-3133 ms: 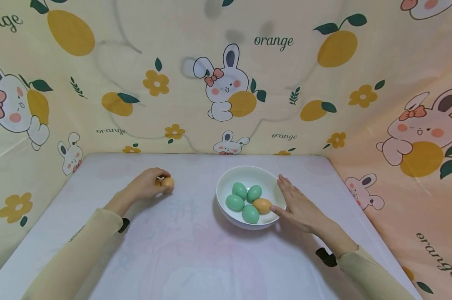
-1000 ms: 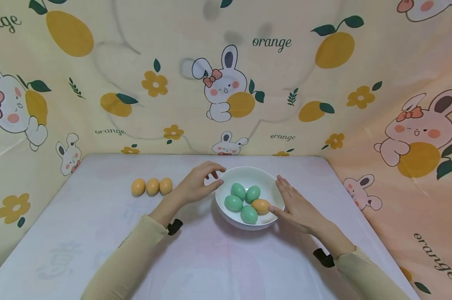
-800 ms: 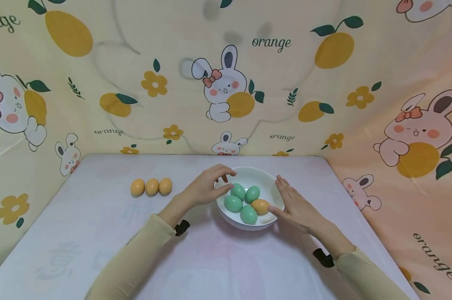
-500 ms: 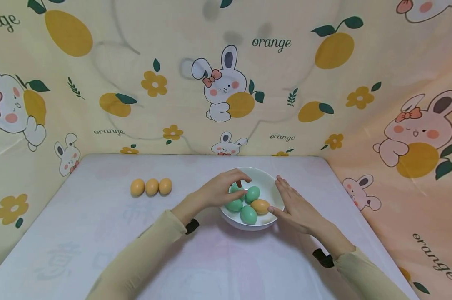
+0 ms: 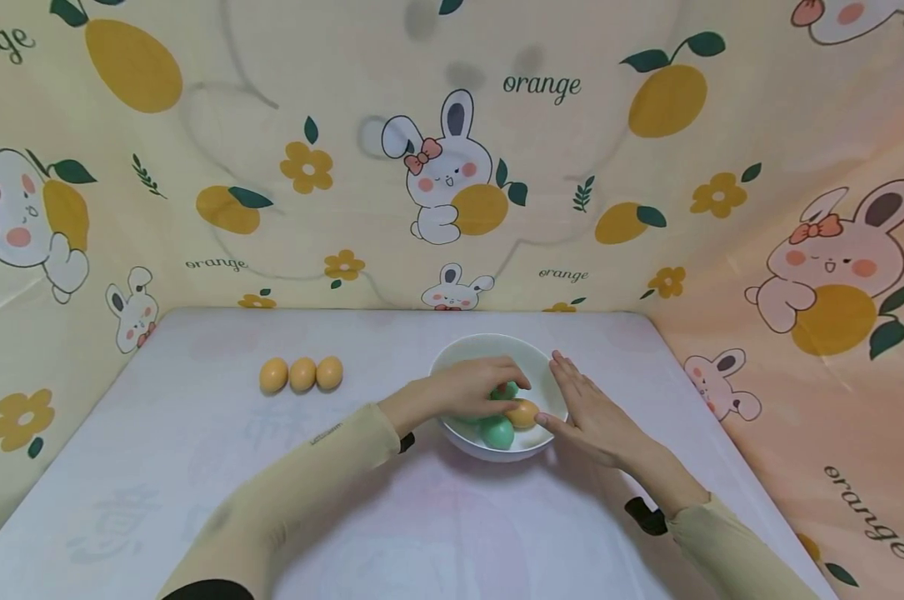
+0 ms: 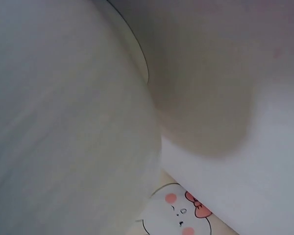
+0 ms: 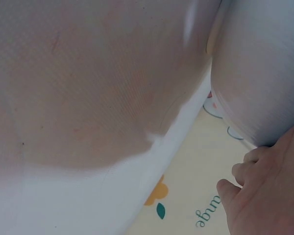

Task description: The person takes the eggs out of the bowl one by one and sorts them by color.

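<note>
In the head view a white bowl [image 5: 466, 443] holds green eggs [image 5: 497, 432] and one orange egg [image 5: 526, 414]. My left hand [image 5: 470, 387] reaches into it from the left. Its fingers arch over a green egg [image 5: 506, 390], with the thumb beside the orange egg; a firm hold is not visible. This hand hides the bowl's left part and some eggs. My right hand [image 5: 597, 412], fingers straight, rests against the bowl's right rim, its thumb by the orange egg. The right wrist view shows that hand [image 7: 264, 191] against the bowl's outer wall [image 7: 259, 63].
Three orange eggs [image 5: 302, 375] lie in a row at the back left of the white table [image 5: 347, 508]. A patterned cloth [image 5: 452, 167] with rabbits and oranges rises behind and at both sides. The left wrist view holds mostly a blurred pale surface.
My left hand let go of an orange egg at the end of the row on the left, then moved right and into the bowl. My right hand has stayed at the rim.
</note>
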A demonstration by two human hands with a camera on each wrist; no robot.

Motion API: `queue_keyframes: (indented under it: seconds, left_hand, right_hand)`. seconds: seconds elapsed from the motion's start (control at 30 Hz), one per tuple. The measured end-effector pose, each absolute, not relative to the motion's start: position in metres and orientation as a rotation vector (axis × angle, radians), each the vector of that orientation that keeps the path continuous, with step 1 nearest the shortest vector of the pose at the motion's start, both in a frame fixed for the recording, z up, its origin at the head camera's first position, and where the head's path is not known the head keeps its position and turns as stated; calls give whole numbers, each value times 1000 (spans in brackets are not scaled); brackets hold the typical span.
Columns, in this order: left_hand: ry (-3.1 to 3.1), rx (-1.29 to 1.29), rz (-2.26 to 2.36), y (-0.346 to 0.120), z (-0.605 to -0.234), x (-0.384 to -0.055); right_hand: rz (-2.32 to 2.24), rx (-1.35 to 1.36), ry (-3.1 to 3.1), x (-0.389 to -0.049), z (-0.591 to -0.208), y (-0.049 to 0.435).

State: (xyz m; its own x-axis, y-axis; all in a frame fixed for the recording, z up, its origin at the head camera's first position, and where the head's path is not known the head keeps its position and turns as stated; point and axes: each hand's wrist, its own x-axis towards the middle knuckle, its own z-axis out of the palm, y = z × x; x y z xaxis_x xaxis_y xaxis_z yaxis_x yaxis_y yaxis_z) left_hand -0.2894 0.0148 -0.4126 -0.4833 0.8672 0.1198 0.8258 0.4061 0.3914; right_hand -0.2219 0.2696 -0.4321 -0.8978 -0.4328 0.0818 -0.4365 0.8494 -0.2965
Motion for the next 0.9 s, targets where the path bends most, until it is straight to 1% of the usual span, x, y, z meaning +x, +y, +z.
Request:
queue_keyframes:
  seconds: [0.4,0.9]
  left_hand:
    - [2572,1619,344,34,-414,-288]
    - [2533,1501,248,38,-414,-287]
  right_hand:
    - [489,728,-2989,-221,-431,270]
    - [507,723,-2997,-222,-433,271]
